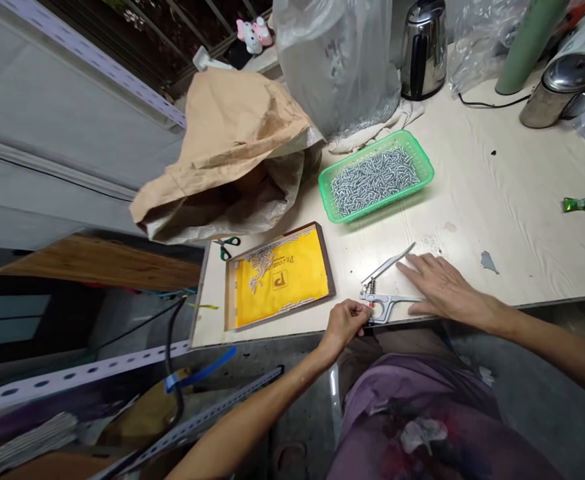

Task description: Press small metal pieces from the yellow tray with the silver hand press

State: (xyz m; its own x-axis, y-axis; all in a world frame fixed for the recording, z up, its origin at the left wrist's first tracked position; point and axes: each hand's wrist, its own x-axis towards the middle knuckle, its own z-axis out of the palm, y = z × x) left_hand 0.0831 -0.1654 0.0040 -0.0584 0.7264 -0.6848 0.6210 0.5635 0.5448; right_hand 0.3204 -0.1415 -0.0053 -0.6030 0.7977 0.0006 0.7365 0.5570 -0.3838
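The left grip point(345, 325) has its fingertips bunched at the head of the silver hand press point(389, 303), perhaps to steady a small part there; what they pinch, I cannot tell. The right grip point(439, 290) is spread beside the splayed handles, seemingly ready to squeeze. Just beyond the left grip, the shallow tray point(329, 270) sits within easy reach.

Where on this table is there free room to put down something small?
The widest bare patch lies between the green basket and the green wrappers, with a few specks. A narrower one separates the basket from the yellow-lined tray. Crowded: around the metal tool, left hand and right hand, and by the kettle and plastic bag.
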